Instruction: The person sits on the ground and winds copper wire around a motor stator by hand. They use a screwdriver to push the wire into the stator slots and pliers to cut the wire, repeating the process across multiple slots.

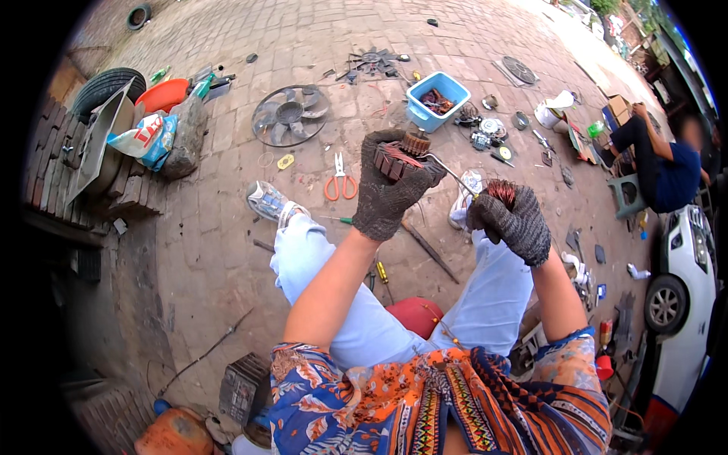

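Metal slipping is the likely trouble: the thin rod [458, 180], its tip at the armature [402, 158], could skid and jab the left hand [388, 196] if forced. The right hand [514, 226] is curled tight on the rod, copper wire [501, 190] bunched at its fingers; the left is clamped round the armature, above the paving [220, 250]. Beyond, toward the paving's far edge, stands a blue basin [429, 117].
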The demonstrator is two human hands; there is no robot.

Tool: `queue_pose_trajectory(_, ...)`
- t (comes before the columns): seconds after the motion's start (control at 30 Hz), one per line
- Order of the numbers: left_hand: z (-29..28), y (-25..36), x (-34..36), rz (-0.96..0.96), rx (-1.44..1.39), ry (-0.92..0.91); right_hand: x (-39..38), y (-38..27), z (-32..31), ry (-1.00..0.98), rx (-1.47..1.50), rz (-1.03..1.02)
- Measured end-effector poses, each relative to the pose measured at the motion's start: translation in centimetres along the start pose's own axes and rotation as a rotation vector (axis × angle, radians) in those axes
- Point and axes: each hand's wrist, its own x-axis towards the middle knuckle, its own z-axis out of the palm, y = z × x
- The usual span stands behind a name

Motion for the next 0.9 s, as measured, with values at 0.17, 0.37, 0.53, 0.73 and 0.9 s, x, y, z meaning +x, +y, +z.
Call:
queue_pose_trajectory(0.17,-0.2,-0.3,0.3,0.085,0.008,0.013,-0.3,-1.4,0.2,-0.074,0.048,0.041)
queue_pose_trajectory(0.37,-0.5,-0.4,0.2,0.231,0.19,-0.011,-1.2,-0.6,1.3,-0.08,0.272,0.178)
queue_pose_trajectory(0.53,-1.8,-0.9,0.5,0.31,0.452,-0.036,-1.4,0.6,2.0,-0.25,0.718,0.149)
queue_pose_trajectory(0.73,0.1,1.3,-0.3,0.235,0.198,-0.054,-1.2,1.2,1.7,-0.341,0.725,0.135)
queue_pose_trajectory(0.9,-0.9,1.1,-0.2,0.214,0.156,-0.077,-1.1,0.3,2.2,-0.371,0.746,0.117)
